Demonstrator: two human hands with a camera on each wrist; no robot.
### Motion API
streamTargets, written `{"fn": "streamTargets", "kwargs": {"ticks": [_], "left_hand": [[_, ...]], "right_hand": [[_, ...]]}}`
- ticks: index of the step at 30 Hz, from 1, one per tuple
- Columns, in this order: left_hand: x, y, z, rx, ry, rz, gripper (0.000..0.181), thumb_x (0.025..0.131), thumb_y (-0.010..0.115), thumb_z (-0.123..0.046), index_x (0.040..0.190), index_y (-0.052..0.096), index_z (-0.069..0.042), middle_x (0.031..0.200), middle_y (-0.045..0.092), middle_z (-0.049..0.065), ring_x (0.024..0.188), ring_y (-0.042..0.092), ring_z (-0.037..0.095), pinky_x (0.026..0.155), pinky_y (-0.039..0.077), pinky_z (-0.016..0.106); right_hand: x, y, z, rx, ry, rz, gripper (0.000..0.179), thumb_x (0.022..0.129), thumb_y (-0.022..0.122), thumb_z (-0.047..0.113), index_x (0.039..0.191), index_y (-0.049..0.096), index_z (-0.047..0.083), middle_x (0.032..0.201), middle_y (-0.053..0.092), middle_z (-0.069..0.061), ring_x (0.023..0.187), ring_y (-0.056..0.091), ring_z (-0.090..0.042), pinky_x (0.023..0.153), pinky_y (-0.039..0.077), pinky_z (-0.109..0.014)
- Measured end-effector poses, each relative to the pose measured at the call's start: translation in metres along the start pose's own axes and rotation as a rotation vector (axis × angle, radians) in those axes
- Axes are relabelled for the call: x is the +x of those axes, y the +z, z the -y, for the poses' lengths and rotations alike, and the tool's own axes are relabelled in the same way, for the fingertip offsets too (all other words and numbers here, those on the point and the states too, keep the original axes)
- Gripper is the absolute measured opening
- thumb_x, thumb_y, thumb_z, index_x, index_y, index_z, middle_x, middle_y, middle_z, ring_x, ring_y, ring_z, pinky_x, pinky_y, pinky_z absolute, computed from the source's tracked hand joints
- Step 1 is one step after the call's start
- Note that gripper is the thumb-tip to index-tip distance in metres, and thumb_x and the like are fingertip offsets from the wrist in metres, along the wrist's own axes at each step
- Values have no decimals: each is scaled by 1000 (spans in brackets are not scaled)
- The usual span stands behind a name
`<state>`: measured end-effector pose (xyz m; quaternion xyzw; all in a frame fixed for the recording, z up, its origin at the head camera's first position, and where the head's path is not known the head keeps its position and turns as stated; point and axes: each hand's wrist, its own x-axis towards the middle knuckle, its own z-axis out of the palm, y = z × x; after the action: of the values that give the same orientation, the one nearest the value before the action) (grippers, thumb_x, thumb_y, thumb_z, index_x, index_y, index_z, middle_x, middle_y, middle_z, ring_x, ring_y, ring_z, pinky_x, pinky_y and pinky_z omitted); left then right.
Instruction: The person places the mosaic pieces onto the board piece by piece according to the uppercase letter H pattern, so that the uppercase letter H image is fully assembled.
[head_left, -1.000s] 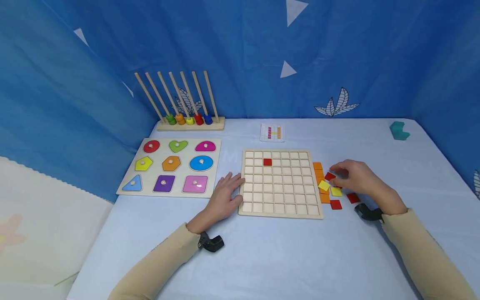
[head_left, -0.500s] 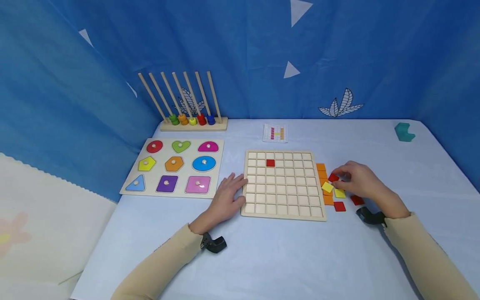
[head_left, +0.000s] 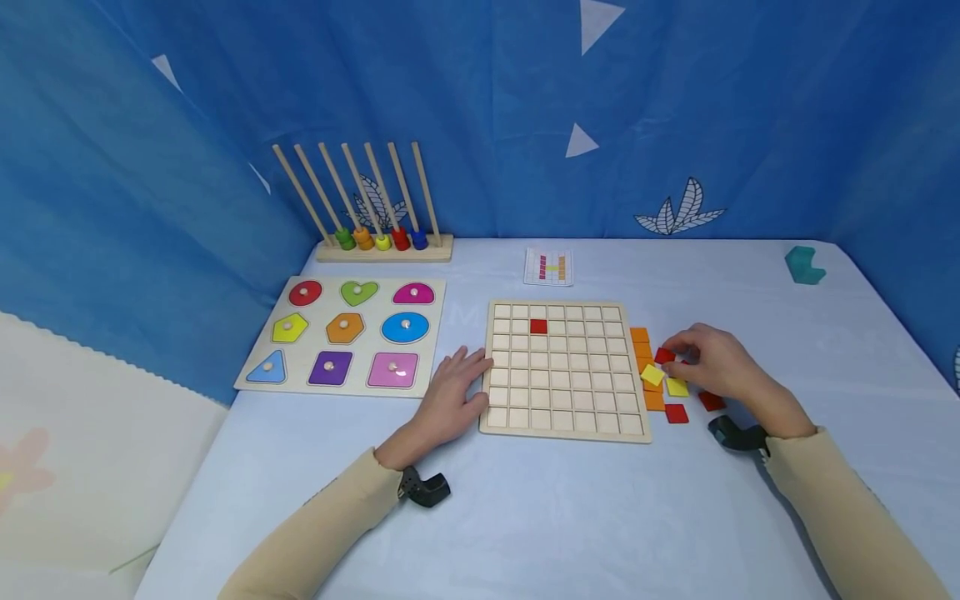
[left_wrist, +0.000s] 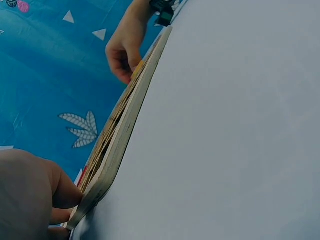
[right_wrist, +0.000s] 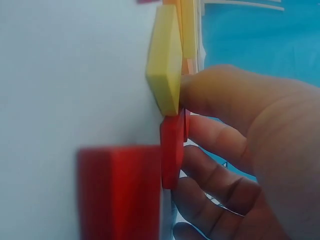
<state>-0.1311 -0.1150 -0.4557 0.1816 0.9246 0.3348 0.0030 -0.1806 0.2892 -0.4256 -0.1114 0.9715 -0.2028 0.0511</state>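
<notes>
The left hand [head_left: 452,395] rests at the left edge of a wooden grid board [head_left: 558,421], its fingertips and thumb touching the frame. One red square tile [head_left: 538,327] lies in a cell of the board's second row. Right of the board, the right hand [head_left: 714,358] holds its thumb and index finger about a loose red tile [head_left: 664,356] on the table. In the right wrist view, a yellow tile [right_wrist: 165,60] stands close to the thumb and another red tile [right_wrist: 172,150] lies near the fingers. The exact fingertip contact is partly hidden.
Orange tiles [head_left: 654,401] line the board's right edge, with loose yellow tiles [head_left: 677,387] and red tiles [head_left: 677,414] beside them. A pattern card [head_left: 548,267] lies behind the board. Left are a knobbed shape puzzle [head_left: 360,350] and a peg stacker [head_left: 386,249]; a teal block [head_left: 806,265] sits far right.
The head view shifts slightly right and back a little. Both hands keep nearly the same places relative to the board and tiles; no tile visibly changes place.
</notes>
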Motion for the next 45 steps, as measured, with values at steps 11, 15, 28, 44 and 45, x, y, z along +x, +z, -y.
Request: {"fn": "streamTargets", "kwargs": {"ticks": [11,15,28,44,45], "left_hand": [[0,0,-1,-7,1,-4,53,89,53,-13,141,59,-1,156,49,18,153,30,43,126,20,61],[0,-1,-1,-9,4,-10,53,89,53,-13,141,59,-1,156,49,19,153,31,43,126,20,61],[1,-1,-1,-8,3,-12,53,89,53,-13,140,59,-1,155,50,19,153,31,44,126,20,62],[0,1,1,-16,5,-12,54,89,53,-13,141,59,-1,155,50,19,153,31,43,126,20,62],[0,1,0,-16,6,-13,54,89,53,-13,141,59,-1,155,50,19,153,31,43,126,20,62]], "right_hand": [[-1,1,1,25,25,-6,40,81,83,17,113,72,-3,105,66,-20,90,56,-27,72,53,-28],[1,-1,1,29,21,-6,41,80,83,17,114,72,-3,104,67,-20,89,56,-26,69,49,-23],[6,-7,5,43,35,12,43,81,81,18,117,70,-3,105,66,-20,92,57,-27,68,55,-26],[38,-16,43,1,-155,10,29,85,78,16,110,74,0,97,69,-14,84,57,-24,68,50,-29],[40,-16,46,1,-164,11,29,85,78,15,109,74,0,96,69,-14,83,57,-24,67,51,-29]]}}
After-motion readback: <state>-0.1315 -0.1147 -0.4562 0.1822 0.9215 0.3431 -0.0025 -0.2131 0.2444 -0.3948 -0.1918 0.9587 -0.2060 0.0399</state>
